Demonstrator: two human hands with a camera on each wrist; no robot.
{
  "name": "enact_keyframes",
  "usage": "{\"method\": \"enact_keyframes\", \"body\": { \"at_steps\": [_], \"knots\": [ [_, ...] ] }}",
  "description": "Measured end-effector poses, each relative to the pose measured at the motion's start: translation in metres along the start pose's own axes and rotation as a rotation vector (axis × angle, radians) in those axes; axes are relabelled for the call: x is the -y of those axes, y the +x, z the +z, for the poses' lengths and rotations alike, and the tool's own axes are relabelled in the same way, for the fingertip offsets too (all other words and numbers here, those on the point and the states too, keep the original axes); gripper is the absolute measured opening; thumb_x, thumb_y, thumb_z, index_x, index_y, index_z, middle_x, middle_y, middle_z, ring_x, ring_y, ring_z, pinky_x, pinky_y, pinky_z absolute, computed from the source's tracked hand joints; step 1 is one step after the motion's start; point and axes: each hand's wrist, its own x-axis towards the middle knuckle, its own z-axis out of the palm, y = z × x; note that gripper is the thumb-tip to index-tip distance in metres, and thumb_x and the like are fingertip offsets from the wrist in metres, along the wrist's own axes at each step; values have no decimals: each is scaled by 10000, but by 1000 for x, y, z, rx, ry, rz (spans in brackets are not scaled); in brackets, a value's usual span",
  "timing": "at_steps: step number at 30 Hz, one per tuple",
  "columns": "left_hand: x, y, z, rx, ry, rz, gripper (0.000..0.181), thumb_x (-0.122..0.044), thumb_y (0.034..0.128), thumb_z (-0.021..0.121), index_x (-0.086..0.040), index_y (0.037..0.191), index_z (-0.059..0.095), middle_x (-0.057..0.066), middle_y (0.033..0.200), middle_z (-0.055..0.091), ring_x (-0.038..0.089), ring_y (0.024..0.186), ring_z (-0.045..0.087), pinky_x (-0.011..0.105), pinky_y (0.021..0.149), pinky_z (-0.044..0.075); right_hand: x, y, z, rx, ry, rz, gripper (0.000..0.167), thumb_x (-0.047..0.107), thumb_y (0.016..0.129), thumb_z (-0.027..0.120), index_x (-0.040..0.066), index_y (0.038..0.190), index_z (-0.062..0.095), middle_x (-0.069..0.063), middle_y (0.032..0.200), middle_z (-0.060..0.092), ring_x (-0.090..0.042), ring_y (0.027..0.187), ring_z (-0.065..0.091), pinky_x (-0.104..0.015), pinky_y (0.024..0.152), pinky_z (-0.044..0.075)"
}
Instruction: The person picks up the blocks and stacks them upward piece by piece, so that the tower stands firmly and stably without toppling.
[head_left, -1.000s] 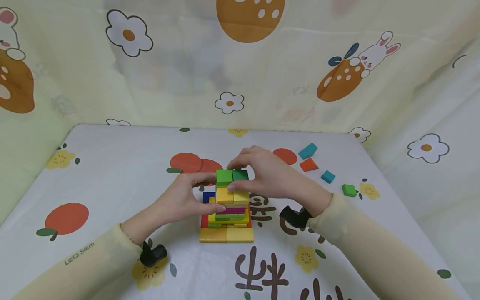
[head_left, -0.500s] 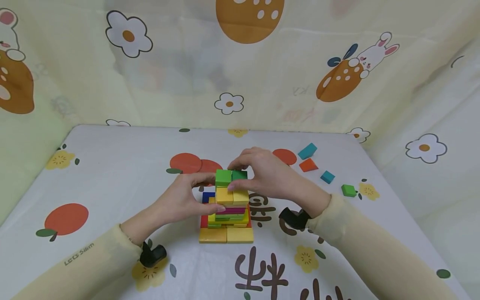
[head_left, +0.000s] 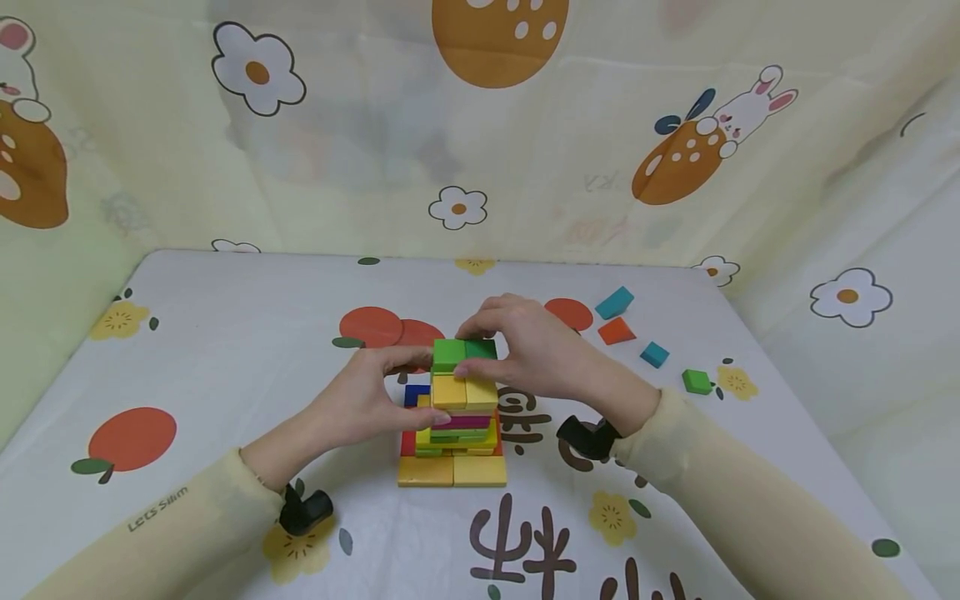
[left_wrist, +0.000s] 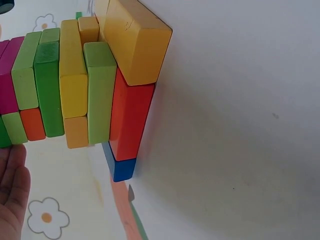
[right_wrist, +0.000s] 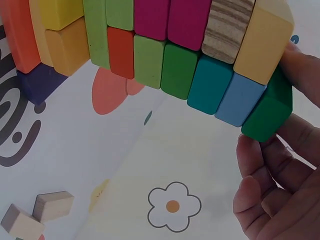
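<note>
A tower of stacked colored wooden blocks (head_left: 460, 422) stands upright in the middle of the table, on a wider base of yellow, red and blue blocks. From its left side my left hand (head_left: 367, 396) holds the upper part, thumb at the front and fingers behind. At the top, my right hand (head_left: 536, 346) pinches a dark green block (head_left: 482, 348) between thumb and fingers. Beside that block lies a light green block (head_left: 448, 354), with yellow blocks below. The right wrist view shows the dark green block (right_wrist: 270, 112) at the back of the stack, against the fingertips.
Loose blocks lie at the right: a teal block (head_left: 617, 302), an orange block (head_left: 617, 331), a blue block (head_left: 655, 355) and a green block (head_left: 697, 382). A printed cloth covers the table (head_left: 225, 333). A patterned curtain (head_left: 360, 150) hangs behind it.
</note>
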Motion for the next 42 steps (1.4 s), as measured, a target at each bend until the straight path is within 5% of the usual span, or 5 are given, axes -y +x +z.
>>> {"method": "enact_keyframes", "body": {
  "at_steps": [15,21,30,36,42],
  "knots": [
    [0,1,3,0,2,8,589,-261,784,896,-124,1313,675,-11,1228,731,291,1194,656,547,1046,527,-2,-5,-3,12,12,24,491,361,861,829,88,1253,717,-36,1122,706,-178,1027,607,-308,824,568],
    [0,0,4,-5,14,-23,598,-285,787,894,-128,1319,672,-4,1223,730,302,1202,651,557,1041,528,-18,-23,-17,-81,67,41,428,291,941,750,61,1296,684,-70,1164,704,-207,1047,634,-400,899,561],
    [-1,0,4,-12,16,-38,613,-268,767,909,-114,1313,675,7,1213,732,306,1187,652,549,1024,540,-123,-89,-35,-230,82,353,309,244,1025,635,52,1258,698,-116,1117,730,-241,909,598,-257,738,499],
    [-1,0,3,-11,28,-52,606,-285,767,909,-119,1303,681,9,1202,732,310,1182,648,548,1019,544,-206,-141,-22,-108,60,611,461,279,1011,649,-16,1361,592,-218,1191,643,-324,1046,569,-274,759,526],
    [-1,0,4,-9,23,-57,622,-285,768,909,-124,1321,673,10,1212,729,309,1195,643,551,1035,534,-250,-180,-7,36,26,713,630,279,933,743,-100,1381,513,-345,1215,577,-442,1057,558,-493,830,568]
  ]
}}
